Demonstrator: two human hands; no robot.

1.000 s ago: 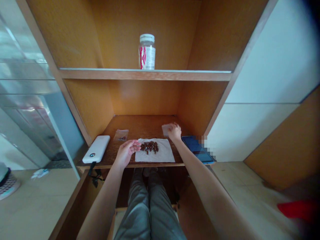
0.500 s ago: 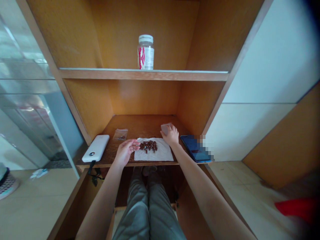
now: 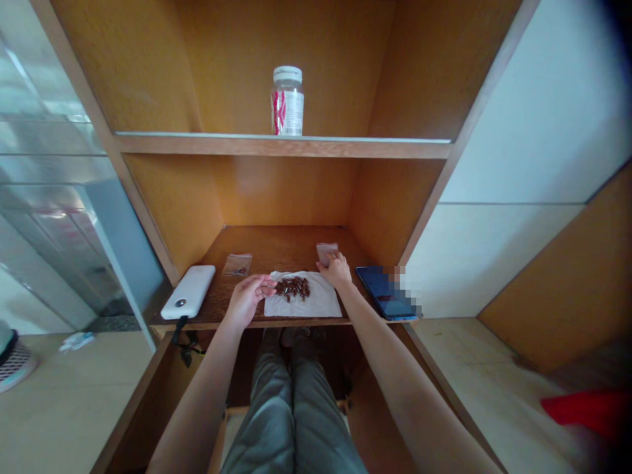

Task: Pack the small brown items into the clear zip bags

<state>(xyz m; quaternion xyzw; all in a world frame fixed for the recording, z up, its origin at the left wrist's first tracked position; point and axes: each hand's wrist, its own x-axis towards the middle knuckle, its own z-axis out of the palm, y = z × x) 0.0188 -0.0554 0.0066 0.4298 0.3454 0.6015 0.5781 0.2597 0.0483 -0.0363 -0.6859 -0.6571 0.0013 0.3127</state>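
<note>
Head view, hands (image 3: 251, 296) near brown capsules (image 3: 295, 288), right one (image 3: 338, 268) touching clear bag (image 3: 326, 250)

Soft, middling light falls fairly evenly. Pale glare streaks the shiny panels (image 3: 54, 230) at left, and a faint sheen marks the lower back wall (image 3: 286, 191). The capsules (image 3: 293, 288) glint. Wide-angle stretch tilts the cabinet sides (image 3: 459, 148) outward; the red object (image 3: 582, 408) blurs near blackened right corners. Blocky pixels border the phone (image 3: 382, 293).
</note>
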